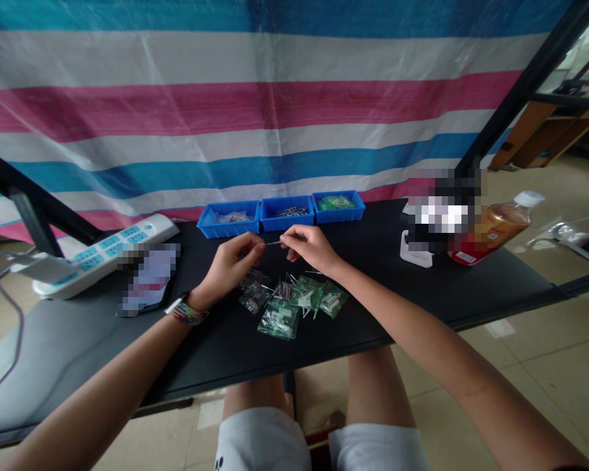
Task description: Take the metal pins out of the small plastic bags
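Note:
Between my two hands, over the black table, a thin metal rod is stretched crosswise. My left hand pinches its left end, and my right hand pinches the other end. What exactly the rod is, a pin or a screw, is too small to tell. Just below my hands lie several small plastic bags, among them a green bag and a clear bag, with thin metal and white pieces in or on them. Behind my hands stand a left blue bin, a middle blue bin with metal pieces and a right blue bin with green bags.
A white power strip and a phone lie on the left of the black table. On the right are a drink bottle, a white object and a blurred-out item. A striped sheet hangs behind.

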Demonstrator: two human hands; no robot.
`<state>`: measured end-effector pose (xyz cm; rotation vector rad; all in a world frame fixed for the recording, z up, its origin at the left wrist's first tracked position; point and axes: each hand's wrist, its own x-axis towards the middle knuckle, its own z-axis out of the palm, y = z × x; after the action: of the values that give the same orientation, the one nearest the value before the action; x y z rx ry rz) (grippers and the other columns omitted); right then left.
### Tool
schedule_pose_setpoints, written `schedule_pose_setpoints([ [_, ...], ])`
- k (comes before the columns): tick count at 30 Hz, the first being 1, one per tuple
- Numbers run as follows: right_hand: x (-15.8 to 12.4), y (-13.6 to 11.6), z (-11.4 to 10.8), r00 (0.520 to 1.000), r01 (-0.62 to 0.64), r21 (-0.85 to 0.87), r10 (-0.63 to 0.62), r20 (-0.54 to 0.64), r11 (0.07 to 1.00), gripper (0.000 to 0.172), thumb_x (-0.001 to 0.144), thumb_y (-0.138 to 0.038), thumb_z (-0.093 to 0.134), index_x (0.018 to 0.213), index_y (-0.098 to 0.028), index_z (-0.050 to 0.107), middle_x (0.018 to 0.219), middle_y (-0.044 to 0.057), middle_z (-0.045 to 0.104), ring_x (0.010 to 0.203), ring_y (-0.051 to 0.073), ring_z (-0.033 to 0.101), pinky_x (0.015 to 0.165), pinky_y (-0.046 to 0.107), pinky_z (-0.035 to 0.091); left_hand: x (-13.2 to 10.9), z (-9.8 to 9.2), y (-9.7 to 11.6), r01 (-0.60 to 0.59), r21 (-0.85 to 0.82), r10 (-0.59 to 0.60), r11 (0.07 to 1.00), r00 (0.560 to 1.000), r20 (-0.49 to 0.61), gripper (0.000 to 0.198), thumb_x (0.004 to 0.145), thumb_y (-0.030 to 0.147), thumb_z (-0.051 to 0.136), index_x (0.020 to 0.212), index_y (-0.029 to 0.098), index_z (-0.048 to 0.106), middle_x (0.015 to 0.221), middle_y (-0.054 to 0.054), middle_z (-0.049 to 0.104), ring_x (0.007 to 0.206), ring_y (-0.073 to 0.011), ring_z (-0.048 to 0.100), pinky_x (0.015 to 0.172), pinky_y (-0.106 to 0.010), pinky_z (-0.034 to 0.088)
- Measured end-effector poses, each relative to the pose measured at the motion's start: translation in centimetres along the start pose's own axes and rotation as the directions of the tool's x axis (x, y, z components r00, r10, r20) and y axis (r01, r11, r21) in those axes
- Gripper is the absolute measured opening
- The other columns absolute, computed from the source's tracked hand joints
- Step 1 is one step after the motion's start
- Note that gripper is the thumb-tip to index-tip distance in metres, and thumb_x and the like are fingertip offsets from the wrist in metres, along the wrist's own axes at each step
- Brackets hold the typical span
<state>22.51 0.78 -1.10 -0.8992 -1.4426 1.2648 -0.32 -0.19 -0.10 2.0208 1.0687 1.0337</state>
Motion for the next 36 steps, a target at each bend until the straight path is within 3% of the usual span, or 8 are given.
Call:
schedule_pose_setpoints([
  [6, 0.0, -0.1, 0.0, 1.0, 0.006, 0.083, -0.006, -0.001, 0.997, 0.026, 0.074, -0.033, 0.085, 0.089, -0.019, 0.068, 0.081, -0.002, 0.067, 0.059, 0.011, 0.068, 0.054, 0.023, 0.06, 0.2, 0.0, -0.6, -0.009, 0.042, 0.011, 0.999, 0.999, -0.034, 0.036, 0.104, 0.05, 0.061, 0.087, 0.018, 0.067, 0.074, -0.001, 0.065, 0.065, -0.0142, 0.058, 0.059, -0.024, 0.044],
  [14, 0.1, -0.1, -0.2, 0.997, 0.072, 0.058, -0.069, -0.043, 0.996, 0.019, 0.075, -0.031, 0.081, 0.081, -0.019, 0.068, 0.074, -0.003, 0.066, 0.057, 0.011, 0.067, 0.054, 0.024, 0.06, 0.1, 0.0, -0.4, 0.0, 0.031, 0.0, 1.0, 1.0, -0.021, 0.046, 0.106, 0.057, 0.057, 0.087, 0.018, 0.071, 0.072, -0.003, 0.066, 0.066, -0.016, 0.061, 0.061, -0.026, 0.046],
  [19, 1.9, 0.2, -1.8, 0.944, 0.145, -0.034, -0.149, -0.295, 0.989, 0.023, 0.08, -0.037, 0.077, 0.093, -0.019, 0.073, 0.09, 0.003, 0.075, 0.057, 0.012, 0.068, 0.056, 0.026, 0.061, 0.1, -0.1, -0.2, 0.036, -0.03, -0.037, 0.999, 0.999, -0.035, 0.047, 0.106, 0.06, 0.056, 0.092, 0.017, 0.071, 0.074, -0.004, 0.067, 0.068, -0.0175, 0.064, 0.064, -0.027, 0.05],
  [22, 2.5, 0.5, -2.8, 0.936, 0.113, -0.146, -0.155, -0.315, 0.983, 0.033, 0.082, -0.032, 0.071, 0.112, -0.019, 0.076, 0.116, 0.01, 0.078, 0.059, 0.012, 0.07, 0.053, 0.027, 0.06, 0.1, -0.1, -0.1, 0.032, -0.045, -0.033, 0.998, 0.999, -0.021, 0.047, 0.106, 0.059, 0.056, 0.091, 0.017, 0.071, 0.075, -0.004, 0.068, 0.068, -0.0175, 0.065, 0.064, -0.028, 0.051],
  [25, 2.5, 0.5, -3.7, 0.93, 0.096, -0.365, -0.215, -0.3, 0.926, 0.028, 0.085, -0.025, 0.064, 0.108, -0.017, 0.078, 0.113, 0.011, 0.078, 0.059, 0.012, 0.068, 0.051, 0.025, 0.053, 0.0, -0.1, -0.1, 0.026, -0.044, -0.026, 0.999, 1.0, -0.014, 0.045, 0.106, 0.057, 0.056, 0.091, 0.017, 0.071, 0.076, -0.004, 0.068, 0.068, -0.0174, 0.065, 0.064, -0.028, 0.051],
  [28, 2.1, -0.3, -4.7, 0.963, 0.087, -0.503, -0.202, -0.178, 0.86, 0.018, 0.084, -0.019, 0.064, 0.094, -0.014, 0.079, 0.096, 0.008, 0.078, 0.06, 0.012, 0.065, 0.057, 0.025, 0.049, 0.0, -0.1, -0.2, 0.022, -0.04, -0.022, 0.999, 1.0, -0.001, 0.045, 0.106, 0.056, 0.055, 0.092, 0.017, 0.071, 0.076, -0.004, 0.068, 0.068, -0.0174, 0.065, 0.064, -0.028, 0.051],
  [31, 1.6, -1.6, -5.5, 0.992, 0.128, -0.592, -0.094, 0.088, 0.796, 0.011, 0.08, -0.015, 0.07, 0.083, -0.014, 0.08, 0.081, 0.004, 0.076, 0.068, 0.014, 0.065, 0.066, 0.025, 0.047, 0.0, -0.1, -0.4, 0.016, -0.025, -0.016, 1.0, 1.0, 0.011, 0.044, 0.107, 0.055, 0.054, 0.093, 0.017, 0.071, 0.076, -0.004, 0.067, 0.069, -0.0174, 0.065, 0.065, -0.028, 0.05],
  [36, 0.3, -3.5, -6.1, 0.895, 0.118, -0.691, 0.226, 0.385, 0.713, 0.007, 0.075, -0.016, 0.078, 0.079, -0.016, 0.083, 0.075, 0.001, 0.074, 0.069, 0.013, 0.062, 0.066, 0.025, 0.041, 0.0, -0.2, -0.6, 0.001, -0.014, -0.001, 1.0, 1.0, 0.011, 0.044, 0.109, 0.054, 0.053, 0.093, 0.017, 0.071, 0.077, -0.003, 0.066, 0.07, -0.0168, 0.064, 0.066, -0.028, 0.049],
])
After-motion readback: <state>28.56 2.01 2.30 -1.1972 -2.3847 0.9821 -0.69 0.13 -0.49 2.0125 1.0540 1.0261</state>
